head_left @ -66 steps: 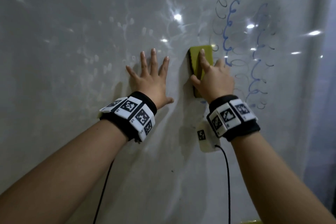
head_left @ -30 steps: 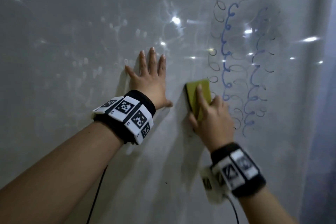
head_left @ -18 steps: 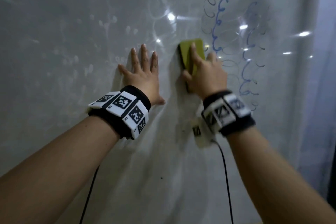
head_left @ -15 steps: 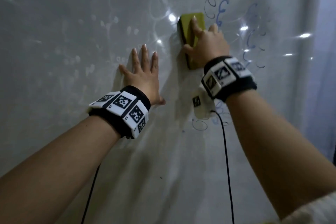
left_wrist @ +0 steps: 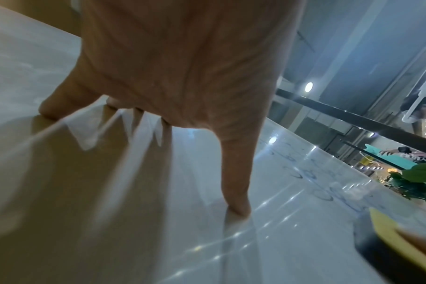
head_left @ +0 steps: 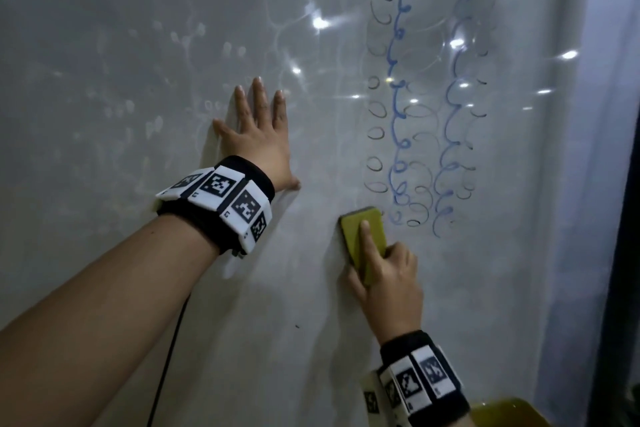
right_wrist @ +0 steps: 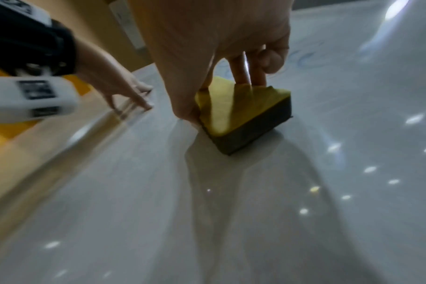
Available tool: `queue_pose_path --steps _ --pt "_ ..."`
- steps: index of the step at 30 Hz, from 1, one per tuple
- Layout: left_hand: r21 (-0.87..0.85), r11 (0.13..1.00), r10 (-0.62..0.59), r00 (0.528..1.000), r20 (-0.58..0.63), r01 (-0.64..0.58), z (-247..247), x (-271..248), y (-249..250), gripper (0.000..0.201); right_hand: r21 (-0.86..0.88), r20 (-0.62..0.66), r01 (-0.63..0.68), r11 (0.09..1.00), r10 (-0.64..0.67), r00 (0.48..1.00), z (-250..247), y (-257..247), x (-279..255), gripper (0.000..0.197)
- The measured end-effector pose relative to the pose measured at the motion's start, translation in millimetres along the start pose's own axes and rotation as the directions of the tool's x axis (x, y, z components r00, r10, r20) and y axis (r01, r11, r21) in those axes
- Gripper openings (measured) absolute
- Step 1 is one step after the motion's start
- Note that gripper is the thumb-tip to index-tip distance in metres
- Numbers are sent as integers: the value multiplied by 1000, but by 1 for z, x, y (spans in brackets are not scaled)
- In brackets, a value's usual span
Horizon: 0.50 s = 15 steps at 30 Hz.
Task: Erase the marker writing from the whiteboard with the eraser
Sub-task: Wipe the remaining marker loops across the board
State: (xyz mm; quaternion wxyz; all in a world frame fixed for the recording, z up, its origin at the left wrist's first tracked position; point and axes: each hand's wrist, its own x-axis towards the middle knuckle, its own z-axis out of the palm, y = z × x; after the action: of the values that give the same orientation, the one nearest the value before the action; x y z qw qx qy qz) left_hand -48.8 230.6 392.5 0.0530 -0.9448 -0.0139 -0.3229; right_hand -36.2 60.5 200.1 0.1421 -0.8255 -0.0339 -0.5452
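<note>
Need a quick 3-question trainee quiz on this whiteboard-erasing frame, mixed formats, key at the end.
1. True or false: the left hand lies flat with straight fingers on the whiteboard.
2. Which hand grips the eraser? A) left B) right C) both
3. Fill in: the remaining blue writing lies ___ the eraser.

Key:
1. True.
2. B; the right hand holds it, index finger along its yellow back.
3. Above, slightly to the right.
</note>
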Motion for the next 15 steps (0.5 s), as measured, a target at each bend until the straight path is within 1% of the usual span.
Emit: queue_pose_path --steps 2,3,4,5,6,7,8,9,11,12,13,15 --pt "4 1000 -1 1000 -1 1 1 0 -1 133 70 -32 -127 989 129 991 -1 2 0 81" --pt "4 1000 -3 1000 -1 3 0 -1 -1 134 96 -41 -145 985 150 988 0 -4 0 81" --pt "2 1000 -6 1000 -2 6 -1 -1 0 134 102 -45 -109 989 115 992 1 -12 -2 79" --pt "-2 1000 -9 1000 -1 9 -2 -1 1 134 85 -43 -38 996 42 998 4 -18 -5 76" --pt "-5 1000 -11 1000 1 11 -3 -2 2 133 60 -38 33 998 -31 999 6 -19 -7 77" --pt "-6 1000 -11 1000 3 11 -3 -2 2 133 32 -30 71 997 -70 997 6 -14 -7 81" --pt "-5 1000 -11 1000 4 11 -4 -1 1 134 14 -26 60 998 -60 998 4 -8 -5 85" --pt "-4 1000 -11 1000 2 11 -3 0 0 134 17 -41 6 1000 -5 999 2 -2 -1 87" --pt "-6 1000 -12 1000 1 12 -2 0 -1 134 72 -55 -137 988 142 988 0 -4 4 84" --pt "-9 1000 -13 1000 1 13 -2 0 -1 134 94 -39 -165 982 170 985 0 -10 6 83" --pt "-13 1000 -13 1000 3 13 -2 0 0 133 90 -27 -147 985 150 988 2 -16 5 82" --pt "-13 1000 -11 1000 6 11 -3 -1 1 133 39 -30 -50 998 52 998 6 -14 4 81"
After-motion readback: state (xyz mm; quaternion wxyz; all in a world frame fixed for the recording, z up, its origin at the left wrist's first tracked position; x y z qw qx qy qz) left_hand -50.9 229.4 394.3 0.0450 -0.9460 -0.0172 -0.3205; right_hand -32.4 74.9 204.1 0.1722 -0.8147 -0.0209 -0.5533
